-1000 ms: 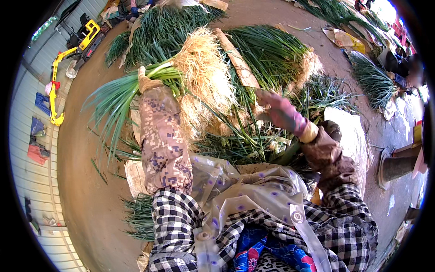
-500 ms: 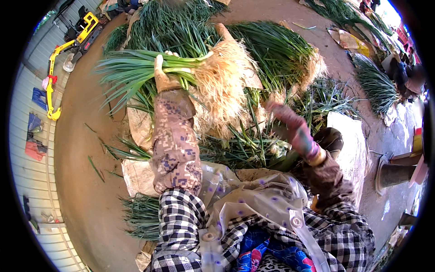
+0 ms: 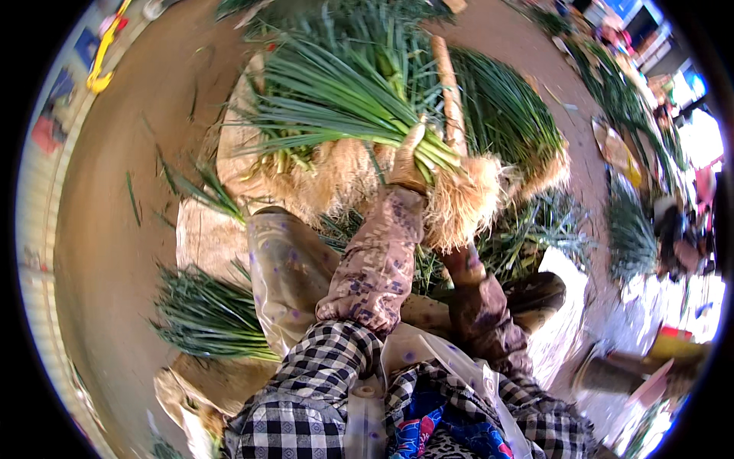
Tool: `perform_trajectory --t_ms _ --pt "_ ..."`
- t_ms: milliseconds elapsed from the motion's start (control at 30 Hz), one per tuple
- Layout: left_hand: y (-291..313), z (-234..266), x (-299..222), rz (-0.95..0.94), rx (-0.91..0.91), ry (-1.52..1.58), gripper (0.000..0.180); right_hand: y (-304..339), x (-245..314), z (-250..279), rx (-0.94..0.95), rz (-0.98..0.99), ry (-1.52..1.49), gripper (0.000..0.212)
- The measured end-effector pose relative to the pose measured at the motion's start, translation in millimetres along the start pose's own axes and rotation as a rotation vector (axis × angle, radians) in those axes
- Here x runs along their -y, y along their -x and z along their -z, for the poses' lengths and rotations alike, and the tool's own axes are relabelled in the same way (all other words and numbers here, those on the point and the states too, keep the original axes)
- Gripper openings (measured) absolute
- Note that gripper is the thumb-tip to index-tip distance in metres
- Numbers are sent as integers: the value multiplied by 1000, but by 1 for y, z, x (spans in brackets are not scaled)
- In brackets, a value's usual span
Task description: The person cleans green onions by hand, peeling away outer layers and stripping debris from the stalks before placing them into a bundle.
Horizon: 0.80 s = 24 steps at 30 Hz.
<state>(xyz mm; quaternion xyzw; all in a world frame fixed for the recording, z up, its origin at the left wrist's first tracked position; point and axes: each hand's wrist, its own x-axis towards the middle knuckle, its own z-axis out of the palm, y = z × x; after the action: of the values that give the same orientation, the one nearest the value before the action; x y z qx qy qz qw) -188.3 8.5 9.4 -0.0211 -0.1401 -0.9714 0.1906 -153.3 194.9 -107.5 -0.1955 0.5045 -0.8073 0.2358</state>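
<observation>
The right hand [image 3: 465, 268] is partly hidden by roots [image 3: 461, 203], fingers indiscernible; green onions [image 3: 382, 115] are gripped by the left hand [image 3: 408, 161].

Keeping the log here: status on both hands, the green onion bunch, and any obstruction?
Left hand grips green onion bunch by its stalks. Leaves left, roots right. Right hand partly hidden behind roots, grip unclear.
</observation>
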Motion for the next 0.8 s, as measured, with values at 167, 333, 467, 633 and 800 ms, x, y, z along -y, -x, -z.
perform_trajectory --t_ms 167,333,467,633,800 --pt "8 -67 -55 -176 24 -14 43 24 17 19 -28 -305 -380 36" --pt "26 -94 -144 -325 84 -234 33 15 53 24 -92 -481 -554 35" --pt "89 -95 -256 -411 227 -45 20 7 50 9 -95 -691 -405 39" --pt "182 -21 -387 -631 -70 -288 37 8 57 -12 8 -610 -220 42" --pt "353 101 -469 -813 -755 -665 55 6 55 -33 -141 -624 -59 42"
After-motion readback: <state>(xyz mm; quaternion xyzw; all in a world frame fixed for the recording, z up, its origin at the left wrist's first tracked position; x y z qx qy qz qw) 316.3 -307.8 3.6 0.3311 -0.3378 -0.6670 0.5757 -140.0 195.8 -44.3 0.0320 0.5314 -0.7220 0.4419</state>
